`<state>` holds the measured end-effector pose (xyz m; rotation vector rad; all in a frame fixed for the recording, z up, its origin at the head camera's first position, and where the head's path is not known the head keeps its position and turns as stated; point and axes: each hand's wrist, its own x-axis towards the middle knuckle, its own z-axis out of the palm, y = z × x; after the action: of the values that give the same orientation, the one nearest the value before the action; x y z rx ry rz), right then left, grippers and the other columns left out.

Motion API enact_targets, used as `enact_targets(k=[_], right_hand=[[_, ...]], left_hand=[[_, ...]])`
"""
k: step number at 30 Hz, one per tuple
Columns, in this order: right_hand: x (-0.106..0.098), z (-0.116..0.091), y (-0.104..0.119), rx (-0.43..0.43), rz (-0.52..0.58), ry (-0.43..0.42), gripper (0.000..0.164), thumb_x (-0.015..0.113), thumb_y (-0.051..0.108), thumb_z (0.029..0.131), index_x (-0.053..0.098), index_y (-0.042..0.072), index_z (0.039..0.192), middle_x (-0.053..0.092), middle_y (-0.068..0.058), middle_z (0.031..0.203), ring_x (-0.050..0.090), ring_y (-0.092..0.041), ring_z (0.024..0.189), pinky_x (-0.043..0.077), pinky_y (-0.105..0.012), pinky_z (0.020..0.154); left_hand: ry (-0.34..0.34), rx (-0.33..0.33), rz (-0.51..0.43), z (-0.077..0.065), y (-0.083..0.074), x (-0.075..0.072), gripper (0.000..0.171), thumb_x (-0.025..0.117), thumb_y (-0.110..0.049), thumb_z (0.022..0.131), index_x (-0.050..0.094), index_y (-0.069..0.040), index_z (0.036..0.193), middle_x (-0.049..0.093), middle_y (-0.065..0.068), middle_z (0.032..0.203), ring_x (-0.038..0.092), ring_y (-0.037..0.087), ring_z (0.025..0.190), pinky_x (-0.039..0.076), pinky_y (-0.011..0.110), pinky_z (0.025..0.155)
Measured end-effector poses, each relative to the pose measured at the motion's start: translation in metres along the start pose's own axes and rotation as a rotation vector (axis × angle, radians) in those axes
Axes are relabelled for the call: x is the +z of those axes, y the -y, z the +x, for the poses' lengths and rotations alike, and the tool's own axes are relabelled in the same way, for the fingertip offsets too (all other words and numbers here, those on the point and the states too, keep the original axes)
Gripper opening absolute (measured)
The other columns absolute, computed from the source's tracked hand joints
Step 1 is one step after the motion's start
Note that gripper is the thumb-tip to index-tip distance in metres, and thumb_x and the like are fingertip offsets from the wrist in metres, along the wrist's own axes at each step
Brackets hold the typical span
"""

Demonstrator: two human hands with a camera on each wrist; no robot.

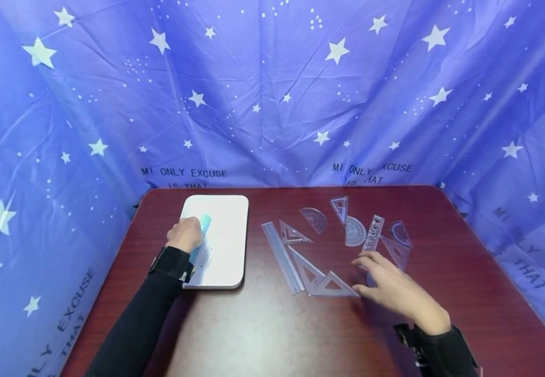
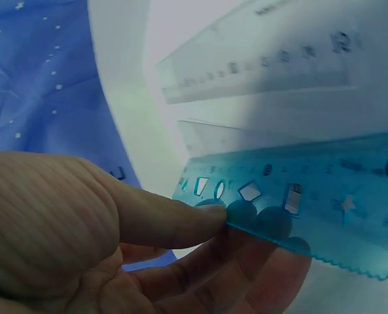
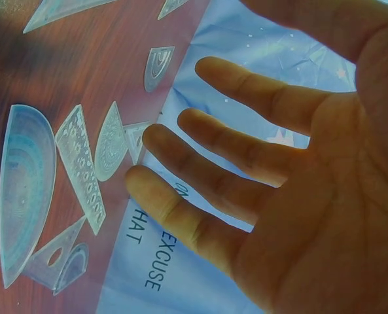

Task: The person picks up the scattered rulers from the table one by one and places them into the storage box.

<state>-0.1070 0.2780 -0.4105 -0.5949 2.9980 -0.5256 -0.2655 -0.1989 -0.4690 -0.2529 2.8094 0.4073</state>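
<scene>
The left hand (image 1: 185, 234) pinches a translucent, seemingly plastic, wavy-edged blue ruler (image 2: 324, 180); the right hand (image 1: 392, 285) spreads loosely.

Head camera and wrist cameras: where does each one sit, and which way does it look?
Head: worn on the head, looking forward and down at the table and starry curtain; left grip, right grip and black sleeves show.
Left wrist: worn there, facing the blue ruler; only the left grip shows.
Right wrist: worn there, facing the open right grip, with a clear protractor beyond; only that grip shows.
Shared: head and left wrist both see the blue ruler.
</scene>
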Motion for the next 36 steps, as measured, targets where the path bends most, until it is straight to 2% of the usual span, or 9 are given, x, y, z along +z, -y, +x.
enact_targets(k=[2,6,8,14,17,21,24,31,36], right_hand=[[0.000,0.000,-0.001,0.002,-0.001,0.003,0.051,0.090,0.025,0.087,0.071,0.004,0.130,0.065,-0.021,0.135,0.067,-0.043,0.121,0.057,-0.063,0.099],[0.001,0.000,-0.002,-0.004,0.000,0.003,0.052,0.091,0.024,0.086,0.071,0.004,0.130,0.065,-0.020,0.133,0.067,-0.042,0.119,0.057,-0.062,0.098],[0.002,0.000,-0.002,-0.009,0.000,0.003,0.052,0.091,0.024,0.086,0.071,0.004,0.129,0.065,-0.020,0.132,0.068,-0.041,0.118,0.057,-0.061,0.097],[0.002,0.000,-0.003,-0.005,0.000,0.015,0.053,0.091,0.025,0.086,0.070,0.003,0.130,0.065,-0.021,0.133,0.068,-0.042,0.118,0.057,-0.062,0.098],[0.001,0.000,-0.003,0.009,0.007,0.032,0.053,0.090,0.026,0.087,0.070,0.003,0.130,0.064,-0.023,0.136,0.066,-0.044,0.122,0.056,-0.063,0.099],[0.001,0.000,-0.004,0.015,0.005,0.035,0.053,0.090,0.026,0.087,0.070,0.003,0.130,0.064,-0.023,0.135,0.066,-0.044,0.122,0.056,-0.063,0.099],[0.004,0.001,-0.004,-0.005,-0.008,0.008,0.052,0.091,0.024,0.085,0.071,0.003,0.128,0.067,-0.020,0.131,0.069,-0.040,0.117,0.058,-0.060,0.096],[0.016,0.009,0.005,-0.053,0.015,-0.020,0.054,0.092,0.021,0.081,0.069,0.001,0.126,0.069,-0.014,0.124,0.070,-0.037,0.114,0.058,-0.058,0.097],[0.022,0.019,0.018,0.010,0.064,0.016,0.056,0.089,0.023,0.087,0.067,0.000,0.132,0.068,-0.018,0.131,0.067,-0.040,0.123,0.056,-0.060,0.104]], left_hand=[[-0.014,0.018,0.007,0.015,0.012,0.013,0.026,0.050,-0.005,0.101,0.070,0.007,0.113,0.069,0.033,0.118,0.067,0.042,0.092,0.056,0.061,0.079],[-0.016,0.032,0.017,0.022,0.019,0.019,0.031,0.048,-0.005,0.104,0.067,0.010,0.123,0.068,0.035,0.120,0.068,0.044,0.093,0.056,0.062,0.078],[-0.030,0.030,0.020,0.018,0.016,0.018,0.032,0.048,-0.006,0.105,0.066,0.011,0.126,0.068,0.035,0.120,0.069,0.046,0.096,0.057,0.064,0.080],[-0.046,0.040,0.007,-0.021,-0.004,-0.004,0.034,0.050,-0.004,0.103,0.061,0.014,0.129,0.066,0.037,0.126,0.068,0.052,0.113,0.057,0.066,0.090],[-0.077,0.055,0.005,-0.022,-0.003,-0.002,0.033,0.053,-0.006,0.100,0.062,0.012,0.126,0.067,0.036,0.122,0.068,0.051,0.110,0.056,0.066,0.091],[-0.094,0.058,0.011,-0.032,-0.012,-0.011,0.035,0.051,-0.009,0.101,0.061,0.010,0.129,0.068,0.034,0.122,0.069,0.049,0.108,0.055,0.065,0.091],[-0.092,0.062,-0.009,-0.054,-0.027,-0.026,0.039,0.046,-0.010,0.104,0.057,0.011,0.134,0.067,0.035,0.127,0.067,0.050,0.115,0.053,0.067,0.096],[-0.219,0.167,-0.060,-0.084,-0.046,-0.034,0.039,0.047,-0.019,0.107,0.058,0.010,0.130,0.064,0.034,0.125,0.063,0.054,0.122,0.052,0.073,0.096],[-0.317,0.230,-0.057,-0.096,-0.059,-0.030,0.036,0.052,-0.020,0.107,0.061,0.009,0.126,0.066,0.033,0.120,0.065,0.053,0.114,0.056,0.068,0.089]])
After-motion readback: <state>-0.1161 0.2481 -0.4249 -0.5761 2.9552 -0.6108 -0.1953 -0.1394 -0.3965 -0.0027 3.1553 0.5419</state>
